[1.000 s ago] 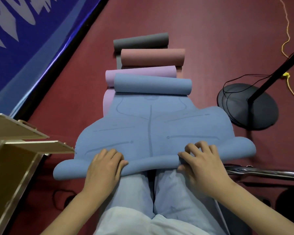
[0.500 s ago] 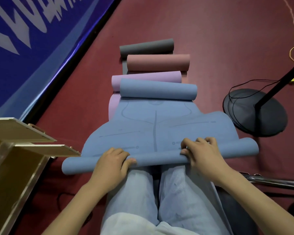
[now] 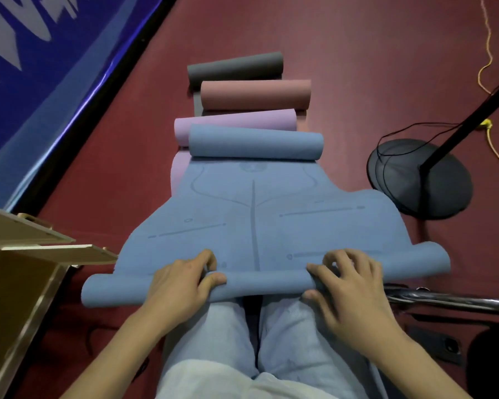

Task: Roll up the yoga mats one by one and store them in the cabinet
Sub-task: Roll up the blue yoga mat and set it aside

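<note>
matte foam, blue, makes up the yoga mat lying on the red floor right ahead of the person's knees, printed with faint grey alignment lines. its near end is wound into a slim tube running crosswise just past the knees, and its far end curls up in a fatter roll. the left hand grips the tube, fingers curled over its top and the thumb pressed to its near face. the right hand grips it likewise, bent fingers on top, thumb underneath. compared with half a second ago the tube sits a little farther up the mat, covering more of the printed lines, and both hands have moved on with it.

beyond the blue mat lie three more mats in a stepped row, each partly rolled, all with the same dull, soft surface: a lilac mat, a dusty pink mat and a dark grey mat farthest off. pale blue trousers cover the knees. at the left stands a light wooden cabinet with flat panels jutting toward the mat. at the right a round black stand base carries a slanted black pole, thin black cable looped on it. a yellow cord trails on the floor behind, and a shiny metal tube lies near the right wrist. a glossy blue banner fills the upper left.
</note>
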`<state>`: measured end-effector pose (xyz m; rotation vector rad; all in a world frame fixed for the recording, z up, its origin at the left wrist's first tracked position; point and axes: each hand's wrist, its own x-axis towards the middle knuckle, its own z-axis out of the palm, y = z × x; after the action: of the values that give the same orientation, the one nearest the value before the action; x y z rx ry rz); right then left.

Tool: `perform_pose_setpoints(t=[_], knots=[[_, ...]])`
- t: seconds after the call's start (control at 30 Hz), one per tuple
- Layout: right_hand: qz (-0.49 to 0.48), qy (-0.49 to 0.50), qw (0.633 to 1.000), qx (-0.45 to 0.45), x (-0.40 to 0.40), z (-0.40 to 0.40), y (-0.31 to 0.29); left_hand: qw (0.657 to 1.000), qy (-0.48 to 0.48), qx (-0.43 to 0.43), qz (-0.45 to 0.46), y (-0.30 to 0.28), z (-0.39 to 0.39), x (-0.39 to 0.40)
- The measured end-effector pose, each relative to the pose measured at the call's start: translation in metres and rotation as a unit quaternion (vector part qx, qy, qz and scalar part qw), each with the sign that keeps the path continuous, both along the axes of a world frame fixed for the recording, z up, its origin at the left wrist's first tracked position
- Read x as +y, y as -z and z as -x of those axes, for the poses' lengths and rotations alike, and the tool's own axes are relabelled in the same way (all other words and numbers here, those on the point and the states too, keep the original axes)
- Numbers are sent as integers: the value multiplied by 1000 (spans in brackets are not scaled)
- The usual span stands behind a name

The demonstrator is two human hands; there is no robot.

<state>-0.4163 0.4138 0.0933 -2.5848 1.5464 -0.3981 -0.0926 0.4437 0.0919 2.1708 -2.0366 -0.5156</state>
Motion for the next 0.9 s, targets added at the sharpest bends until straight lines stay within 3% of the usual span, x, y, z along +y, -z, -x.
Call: perform_pose_setpoints(t=[0.07, 0.2, 0.3, 0.37, 0.47, 0.57, 0.63, 0.77, 0.9], knots=[[3, 2, 999, 37, -8, -6, -2, 1000, -20, -10, 7, -1, 3, -5], [-19, 30, 997, 70, -21, -11, -1, 995, -53, 73, 53, -1, 2, -5], [-42, 58, 997, 21, -23, -15, 3, 987, 12, -40, 155, 2, 2, 4], [-62, 73, 995, -13, -26, -18, 4, 981, 38, -89, 166, -1, 6, 12], [-92, 82, 992, -14, -35, -21, 2, 981, 66, -125, 137, 5, 11, 22], [-115, 75, 990, -4, -41, -25, -4, 988, 38, -77, 130, 3, 8, 14], [-106, 67, 992, 4, -42, -26, -5, 994, 12, -43, 103, -3, 4, 4], [-72, 47, 996, 21, -43, -20, -10, 993, 46, -80, 69, -14, -2, -8], [-72, 31, 995, 63, -48, -24, -11, 997, 15, -60, -48, -30, -6, -34]])
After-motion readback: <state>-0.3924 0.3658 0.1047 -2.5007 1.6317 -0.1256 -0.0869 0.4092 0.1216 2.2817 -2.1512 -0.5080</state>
